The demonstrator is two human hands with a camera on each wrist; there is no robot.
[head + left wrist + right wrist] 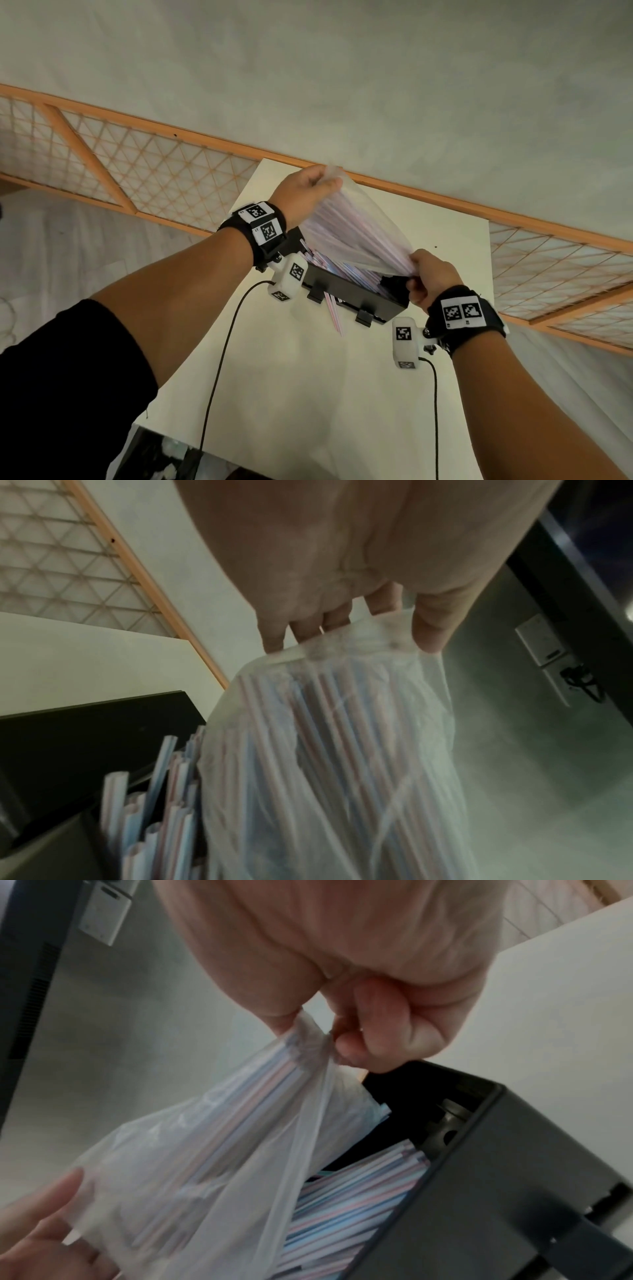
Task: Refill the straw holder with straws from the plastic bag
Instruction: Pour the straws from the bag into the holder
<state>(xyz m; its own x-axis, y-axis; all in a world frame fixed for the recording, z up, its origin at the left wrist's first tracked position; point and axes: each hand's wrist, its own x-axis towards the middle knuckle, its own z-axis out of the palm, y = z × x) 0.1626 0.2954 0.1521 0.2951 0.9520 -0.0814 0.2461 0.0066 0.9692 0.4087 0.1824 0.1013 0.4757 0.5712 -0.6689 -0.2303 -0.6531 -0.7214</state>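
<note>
A translucent plastic bag (356, 233) full of pink, blue and white straws hangs tilted over the black straw holder (356, 294) on the white table. My left hand (308, 190) pinches the bag's upper far end. My right hand (428, 274) pinches its lower end at the holder's right side. The holder (496, 1177) holds several straws (359, 1191) lying lengthwise. Straw ends (150, 804) stick up beside the bag (325, 750) in the left wrist view, where my left hand (342, 631) pinches the bag's edge. In the right wrist view my right hand (346, 1039) grips the bunched bag (205, 1150).
One striped straw (334, 315) lies on the white table (308, 377) in front of the holder. A wooden lattice screen (137, 161) runs behind the table. Two black cables (219, 359) trail from the wrist cameras across the table.
</note>
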